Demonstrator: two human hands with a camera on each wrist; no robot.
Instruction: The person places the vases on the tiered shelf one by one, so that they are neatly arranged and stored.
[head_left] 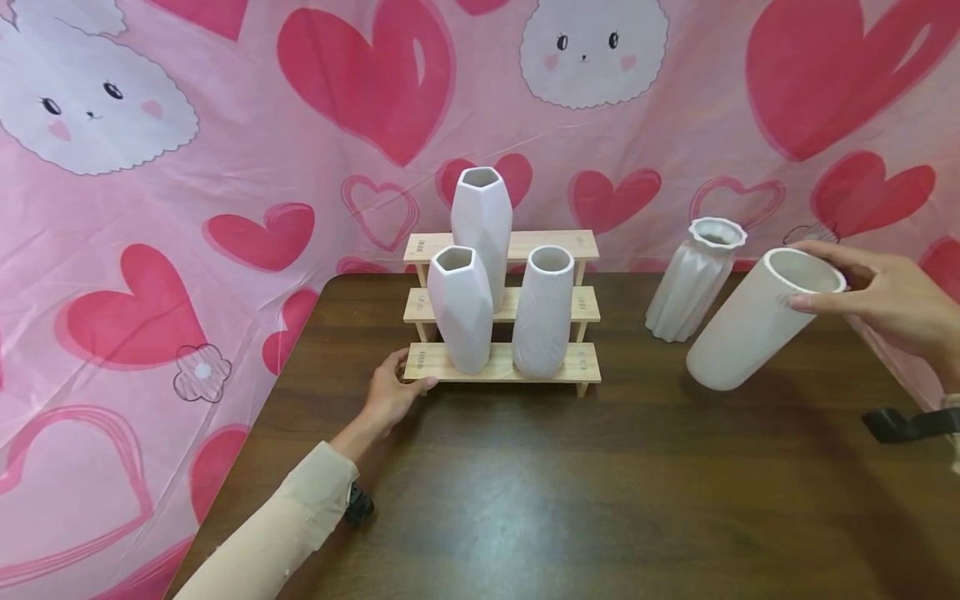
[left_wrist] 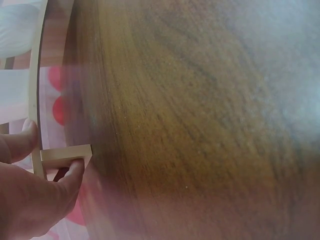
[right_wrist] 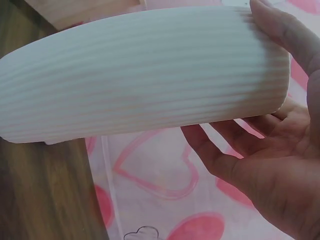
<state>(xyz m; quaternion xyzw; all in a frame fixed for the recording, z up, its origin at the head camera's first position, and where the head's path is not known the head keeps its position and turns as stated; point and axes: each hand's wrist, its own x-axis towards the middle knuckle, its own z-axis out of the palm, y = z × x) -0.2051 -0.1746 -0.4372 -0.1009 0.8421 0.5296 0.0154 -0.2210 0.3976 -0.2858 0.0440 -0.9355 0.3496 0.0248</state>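
In my right hand is a tall white vase, held near its rim and tilted with the mouth toward the right. Fine ribs run along this vase in the right wrist view, where my thumb lies on one side and the fingers on the other. My left hand grips the front left corner of a three-step wooden stand. Up close in the left wrist view, thumb and fingers pinch around the stand's board and leg.
Two faceted white vases stand on the stand, one on the bottom step and a taller one behind. A round-mouthed white vase is beside them. A fluted vase stands on the brown table, left of the held one. Heart-patterned cloth hangs behind.
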